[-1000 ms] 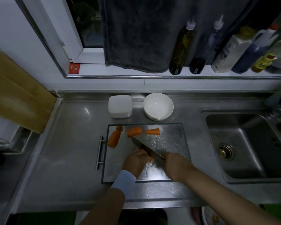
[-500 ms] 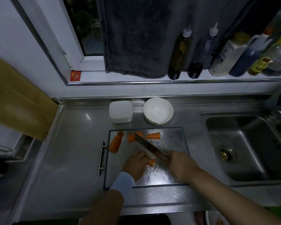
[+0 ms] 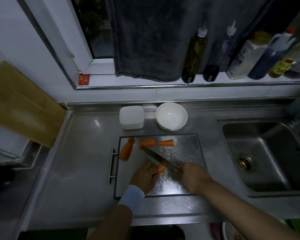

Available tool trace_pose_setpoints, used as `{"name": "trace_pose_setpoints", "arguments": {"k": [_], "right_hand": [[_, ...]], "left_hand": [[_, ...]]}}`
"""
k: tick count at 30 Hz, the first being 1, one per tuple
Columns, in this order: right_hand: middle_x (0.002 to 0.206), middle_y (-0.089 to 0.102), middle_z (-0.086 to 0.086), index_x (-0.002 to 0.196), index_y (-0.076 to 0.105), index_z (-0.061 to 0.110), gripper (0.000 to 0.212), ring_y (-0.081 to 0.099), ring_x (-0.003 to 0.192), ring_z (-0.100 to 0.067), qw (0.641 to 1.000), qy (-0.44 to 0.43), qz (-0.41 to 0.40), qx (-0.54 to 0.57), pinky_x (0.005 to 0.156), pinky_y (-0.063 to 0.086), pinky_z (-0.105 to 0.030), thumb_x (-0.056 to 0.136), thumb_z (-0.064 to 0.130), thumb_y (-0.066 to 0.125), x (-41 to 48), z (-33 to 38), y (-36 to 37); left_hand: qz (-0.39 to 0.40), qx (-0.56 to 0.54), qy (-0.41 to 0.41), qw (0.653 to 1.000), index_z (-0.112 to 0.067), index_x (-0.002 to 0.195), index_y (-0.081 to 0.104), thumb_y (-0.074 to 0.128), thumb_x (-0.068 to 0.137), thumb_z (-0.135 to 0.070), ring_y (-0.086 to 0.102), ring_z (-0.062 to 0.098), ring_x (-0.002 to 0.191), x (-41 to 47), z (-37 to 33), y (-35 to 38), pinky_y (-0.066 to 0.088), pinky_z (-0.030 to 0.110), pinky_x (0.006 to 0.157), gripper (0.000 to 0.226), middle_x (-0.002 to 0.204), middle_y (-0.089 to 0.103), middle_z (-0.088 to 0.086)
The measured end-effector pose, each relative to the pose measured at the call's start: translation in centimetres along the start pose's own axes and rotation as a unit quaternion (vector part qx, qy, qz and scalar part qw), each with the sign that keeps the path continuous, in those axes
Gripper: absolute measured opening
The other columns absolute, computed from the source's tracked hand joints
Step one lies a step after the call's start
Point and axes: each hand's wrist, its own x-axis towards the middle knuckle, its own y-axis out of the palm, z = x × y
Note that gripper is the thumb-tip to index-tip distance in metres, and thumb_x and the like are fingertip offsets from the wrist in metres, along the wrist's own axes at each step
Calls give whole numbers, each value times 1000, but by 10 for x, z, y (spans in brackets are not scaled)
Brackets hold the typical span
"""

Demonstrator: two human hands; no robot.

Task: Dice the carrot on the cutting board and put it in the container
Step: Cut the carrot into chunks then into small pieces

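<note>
**Head view: dicing in progress.** Nearest me, the left hand (image 3: 144, 177), with a pale cuff at its wrist, has its fingers curled down onto a short carrot piece (image 3: 161, 168) on the cutting board (image 3: 189, 153) and pins it there. Only the orange end beside the blade shows. The right hand (image 3: 192, 177) is closed round the handle of the knife (image 3: 159, 158). The blade runs diagonally away to the left, with its edge against the held piece.

I judge the step to be slicing this section, and the task to be at an early stage, since I can see nothing diced. The next move calls for a straight downward stroke with the left fingertips tucked back from the edge. The piece then needs a small shift for the following cut.

Farther up the board, well apart from the hands, lie the uncut sections:
- a thick chunk (image 3: 126, 151) at the left, with a small stub end (image 3: 131, 140) just above it
- a middle section (image 3: 146, 143), partly behind the knife tip
- a tapered tip (image 3: 166, 142)

Beyond the board stands the white square container (image 3: 131, 117), with a white bowl (image 3: 171, 116) beside it. I cannot tell whether the container is lidded.

The knife handle is hidden inside the right fist. Wet glare on the board could mask small cuts, and dim light blurs the bottles (image 3: 195, 54) on the sill.
</note>
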Motion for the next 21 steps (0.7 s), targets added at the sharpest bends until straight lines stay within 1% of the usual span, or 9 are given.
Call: {"name": "trace_pose_setpoints", "arguments": {"k": [3, 6, 8, 10, 11, 14, 17, 19, 21], "right_hand": [[103, 70, -2, 109, 65, 26, 33, 66, 92, -23, 1000, 6, 5, 5, 80, 52, -33, 95, 48, 44, -3, 5, 5], [102, 70, -2, 107, 67, 26, 36, 66, 90, -21, 1000, -7, -10, 6, 75, 48, -28, 97, 50, 42, -8, 10, 15], [103, 70, -3, 107, 66, 24, 31, 66, 91, -21, 1000, -13, -20, -1, 75, 48, -29, 99, 42, 42, -12, 13, 21], [104, 70, -4, 109, 65, 24, 24, 67, 92, -23, 999, -16, -25, -23, 76, 49, -30, 97, 30, 44, -17, 15, 24], [106, 70, -4, 112, 63, 25, 24, 67, 93, -23, 999, -20, -27, -37, 75, 47, -29, 96, 24, 45, -19, 15, 25], [108, 69, -6, 118, 60, 25, 31, 67, 95, -24, 997, -27, -28, -72, 71, 40, -26, 94, 15, 44, -24, 17, 25], [108, 69, -6, 121, 60, 24, 34, 67, 96, -24, 996, -23, -27, -79, 73, 45, -26, 93, 11, 45, -27, 16, 26], [108, 69, -6, 122, 60, 23, 35, 67, 96, -24, 997, -20, -21, -77, 75, 47, -26, 93, 11, 45, -27, 15, 27], [107, 69, -7, 120, 60, 22, 34, 67, 96, -25, 997, -16, -19, -71, 76, 48, -28, 93, 11, 44, -27, 12, 28]], "left_hand": [[-15, -24, 0, 1000, -21, 100, 69, 62, 89, -23, 60, 18, 85, -1, -4, 1, 44, 19, 73, 13, 104, 62, 1], [-21, -35, 15, 999, -19, 99, 70, 58, 90, -21, 61, 17, 91, 2, -5, 4, 50, 23, 79, 15, 108, 63, 0], [-30, -36, 27, 998, -19, 98, 71, 53, 91, -24, 61, 16, 95, 2, -4, 7, 51, 24, 83, 20, 110, 65, 0], [-51, -32, 34, 998, -20, 95, 73, 50, 88, -28, 61, 14, 95, 2, -4, 9, 50, 23, 83, 25, 107, 67, -1], [-59, -29, 33, 997, -21, 93, 73, 50, 87, -29, 59, 12, 95, 1, -5, 9, 50, 22, 83, 26, 106, 68, -1], [-62, -31, 25, 997, -21, 94, 73, 55, 85, -26, 56, 9, 99, -2, -8, 8, 42, 14, 88, 21, 109, 68, -2], [-50, -40, 6, 998, -21, 97, 73, 65, 83, -18, 57, 10, 101, -2, -7, 8, 34, 8, 91, 16, 112, 67, -1], [-49, -41, 4, 998, -21, 96, 73, 73, 79, -13, 54, 8, 100, -2, -8, 7, 32, 6, 91, 18, 110, 67, -1], [-46, -42, 2, 998, -21, 95, 73, 75, 77, -12, 53, 7, 99, -1, -10, 6, 31, 5, 89, 20, 109, 67, -2]]}}
